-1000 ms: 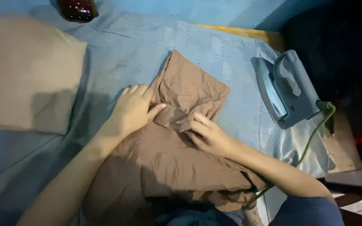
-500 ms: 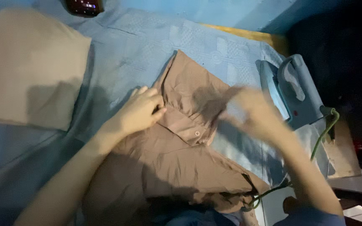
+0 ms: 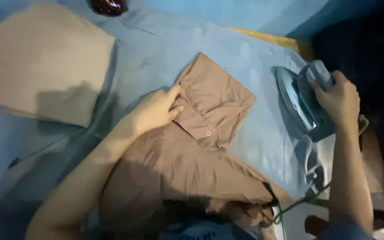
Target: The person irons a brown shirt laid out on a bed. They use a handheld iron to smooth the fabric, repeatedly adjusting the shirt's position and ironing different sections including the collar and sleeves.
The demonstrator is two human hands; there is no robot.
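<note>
Left hand [image 3: 156,111] flat on brown shirt [image 3: 201,151], fingers loosely curled, thumb at the collar edge, pinning cloth rather than gripping. Shirt spread mid-frame on blue cover [image 3: 165,49], collar end pointing to 1 o'clock, one button [image 3: 208,133] showing just at 4 o'clock of the hand, crumpled lower part running off toward 6 o'clock. Right hand [image 3: 339,98] closed round the handle of iron [image 3: 301,100], at 3 o'clock of the shirt, well apart from it. Iron tipped on its side, soleplate facing the shirt. Green cord [image 3: 303,202] trailing from iron toward 6 o'clock, ending near shirt hem. Folded tan cloth [image 3: 41,66] at 9–10 o'clock of left hand, apart. Dark object [image 3: 108,6] at 12 o'clock edge, too blurred to identify.
</note>
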